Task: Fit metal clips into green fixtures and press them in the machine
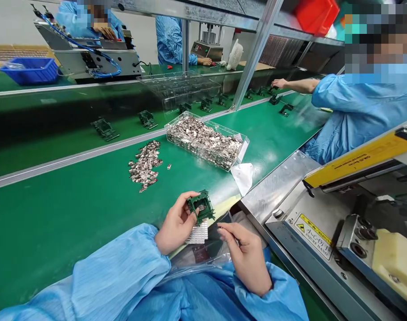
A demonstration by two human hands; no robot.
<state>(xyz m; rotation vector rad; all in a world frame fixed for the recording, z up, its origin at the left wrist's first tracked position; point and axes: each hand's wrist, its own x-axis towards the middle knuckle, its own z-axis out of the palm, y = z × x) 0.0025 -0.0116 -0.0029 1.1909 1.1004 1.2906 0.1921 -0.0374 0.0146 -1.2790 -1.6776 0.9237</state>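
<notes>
Gripped between the thumb and fingers of my left hand (177, 223) is a dark green plastic frame (203, 206) with a square opening. Just right of it, my right hand (245, 252) is closed in a pinch, apart from the frame; whatever sits between its fingertips is too small to name. Below the frame shows a sheet of small silvery pieces (198, 233). Past my hands, a loose pile of small metal parts (145, 165) lies on the green table. A clear plastic box (238, 154) full of similar metal parts (203, 136) stands beside it.
On the conveyor behind a metal rail (123, 146) sit several green frames (104, 128). A press machine (310, 232) with a yellow-labelled arm stands close on my right. White paper (243, 177) lies by the box. A co-worker's hand (279, 84) reaches in at the right.
</notes>
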